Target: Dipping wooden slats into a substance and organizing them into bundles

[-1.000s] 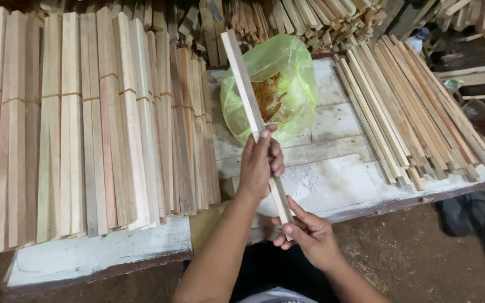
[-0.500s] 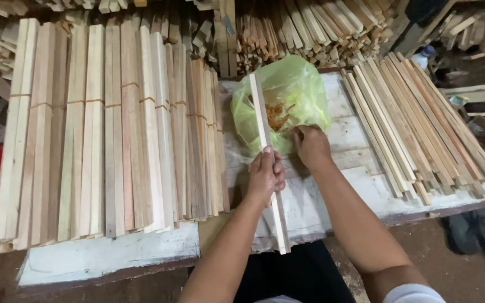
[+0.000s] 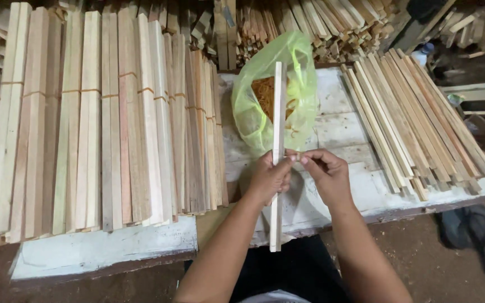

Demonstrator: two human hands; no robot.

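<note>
My left hand (image 3: pixel 269 178) grips a long pale wooden slat (image 3: pixel 278 112) near its middle, holding it upright over the white table (image 3: pixel 338 129). My right hand (image 3: pixel 328 174) meets the slat from the right, its fingertips pinching a small rubber band (image 3: pixel 297 159) against the wood. Behind the slat lies a green plastic bag (image 3: pixel 256 120) with orange rubber bands inside.
Bundles of banded wooden slats (image 3: pixel 102 123) cover the left of the table. Loose slats (image 3: pixel 416 118) lie fanned at the right. More sticks are heaped at the back (image 3: pixel 310 25). Dark footwear (image 3: pixel 472 238) sits on the dirt floor at lower right.
My right hand came back from the green bag to the slat, now pinching a band. The slat has swung from a tilt to nearly straight.
</note>
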